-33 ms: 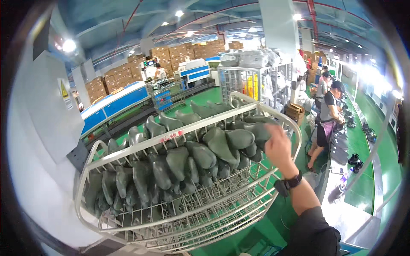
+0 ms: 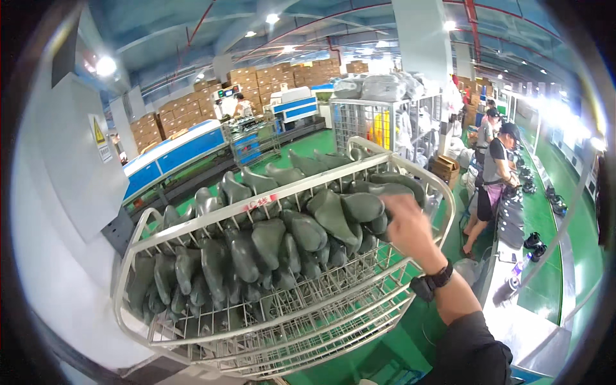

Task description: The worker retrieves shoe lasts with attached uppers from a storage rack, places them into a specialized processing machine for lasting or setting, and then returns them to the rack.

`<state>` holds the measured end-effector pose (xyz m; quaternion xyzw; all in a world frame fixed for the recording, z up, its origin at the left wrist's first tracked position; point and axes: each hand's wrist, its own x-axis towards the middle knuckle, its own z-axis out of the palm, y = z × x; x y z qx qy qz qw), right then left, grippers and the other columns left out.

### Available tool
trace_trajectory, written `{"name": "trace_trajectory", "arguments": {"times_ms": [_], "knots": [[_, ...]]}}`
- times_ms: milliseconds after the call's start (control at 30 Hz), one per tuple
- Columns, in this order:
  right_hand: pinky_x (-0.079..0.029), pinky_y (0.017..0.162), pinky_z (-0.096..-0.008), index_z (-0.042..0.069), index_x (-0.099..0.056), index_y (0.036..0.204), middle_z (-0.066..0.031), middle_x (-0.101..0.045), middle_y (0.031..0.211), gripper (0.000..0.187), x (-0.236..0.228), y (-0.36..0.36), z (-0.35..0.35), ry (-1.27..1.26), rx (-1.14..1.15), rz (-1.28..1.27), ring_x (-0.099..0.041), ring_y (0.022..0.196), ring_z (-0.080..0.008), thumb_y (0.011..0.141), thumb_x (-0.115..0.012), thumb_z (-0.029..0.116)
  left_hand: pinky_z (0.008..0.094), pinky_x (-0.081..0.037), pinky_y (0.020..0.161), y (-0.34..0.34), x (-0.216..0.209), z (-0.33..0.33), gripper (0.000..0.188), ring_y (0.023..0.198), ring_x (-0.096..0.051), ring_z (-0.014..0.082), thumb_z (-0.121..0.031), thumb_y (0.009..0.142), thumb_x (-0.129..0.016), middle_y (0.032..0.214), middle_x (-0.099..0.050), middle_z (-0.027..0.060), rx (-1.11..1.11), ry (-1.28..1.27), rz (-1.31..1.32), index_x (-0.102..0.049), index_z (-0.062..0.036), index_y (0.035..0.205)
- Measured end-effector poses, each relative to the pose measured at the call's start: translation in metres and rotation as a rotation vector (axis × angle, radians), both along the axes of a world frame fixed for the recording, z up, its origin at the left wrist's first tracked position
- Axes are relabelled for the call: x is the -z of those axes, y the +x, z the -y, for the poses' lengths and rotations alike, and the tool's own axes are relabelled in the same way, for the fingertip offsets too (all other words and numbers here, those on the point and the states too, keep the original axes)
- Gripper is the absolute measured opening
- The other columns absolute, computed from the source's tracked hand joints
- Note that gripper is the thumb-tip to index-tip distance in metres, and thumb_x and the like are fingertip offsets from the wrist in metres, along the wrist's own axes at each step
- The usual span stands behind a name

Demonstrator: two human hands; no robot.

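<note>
Rows of dark green shoe lasts [image 2: 268, 242] hang and lean on the pegs of a metal rack trolley [image 2: 333, 174] in front of me. From the lower right reaches my right hand [image 2: 411, 226], with a dark band on its wrist. Its fingers are at the end of a shoe last [image 2: 363, 206] near the right end of the upper row. Motion smears them, so touching or gripping cannot be made out. My left hand is out of view.
A grey-white cabinet [image 2: 90, 160] stands close on the left. To the right, people [image 2: 499, 163] work along a bench [image 2: 513, 266] beside a green conveyor [image 2: 545, 256]. A mesh cage [image 2: 359, 122] with wrapped bundles stands behind the trolley, and stacked cartons [image 2: 186, 115] are farther back.
My right hand has shifted a little to the left, from the trolley's right end towards the shoe last. The lasts look the same; the whole view has moved slightly.
</note>
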<state>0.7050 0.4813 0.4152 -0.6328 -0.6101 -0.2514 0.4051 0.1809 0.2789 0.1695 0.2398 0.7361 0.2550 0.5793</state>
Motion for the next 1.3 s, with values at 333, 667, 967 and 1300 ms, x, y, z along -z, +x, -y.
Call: {"name": "trace_trajectory", "arguments": {"times_ms": [333,667,967,1300], "knots": [[-0.058,0.075,-0.0483,0.011,-0.048,0.145,-0.0260,-0.059,0.128,0.059,0.027,-0.037,-0.083,-0.321,-0.068,0.227,-0.070,0.089,-0.0427,0.090,-0.066,0.026,0.0382,-0.045,0.101,-0.006,0.002,0.013,0.059,0.117,-0.056,0.0268,-0.049,0.098,-0.065,0.128,-0.062,0.0089,0.013,0.017,0.003,-0.060,-0.0030,0.135],[-0.054,0.079,-0.0510,0.002,-0.052,0.140,-0.0265,-0.070,0.085,0.055,0.004,-0.023,-0.081,-0.409,-0.249,-0.200,-0.069,0.081,-0.0450,0.094,-0.062,0.031,0.0380,-0.045,0.101,-0.012,-0.003,0.011,0.059,0.117,-0.056,0.0266,-0.048,0.098,-0.065,0.128,-0.062,0.0088,0.013,0.029,-0.035,-0.060,-0.0029,0.135],[-0.056,0.075,-0.0531,0.003,-0.052,0.140,-0.0260,-0.069,0.101,0.052,0.043,-0.050,-0.077,-0.170,-0.049,-0.238,-0.069,0.084,-0.0449,0.095,-0.063,0.027,0.0379,-0.045,0.102,-0.012,-0.004,0.019,0.058,0.117,-0.055,0.0263,-0.047,0.098,-0.065,0.128,-0.061,0.0088,-0.016,0.007,-0.069,-0.060,-0.0029,0.135],[-0.044,0.108,-0.0497,0.008,-0.058,0.140,-0.0255,-0.055,0.138,0.053,0.078,-0.062,-0.064,-0.033,0.106,-0.228,-0.051,0.129,-0.0433,0.089,-0.072,0.012,0.0384,-0.048,0.097,-0.029,0.000,0.084,0.059,0.108,-0.059,0.0252,-0.041,0.094,-0.069,0.122,-0.064,0.0115,-0.208,0.045,-0.067,-0.056,-0.0007,0.136]]}}
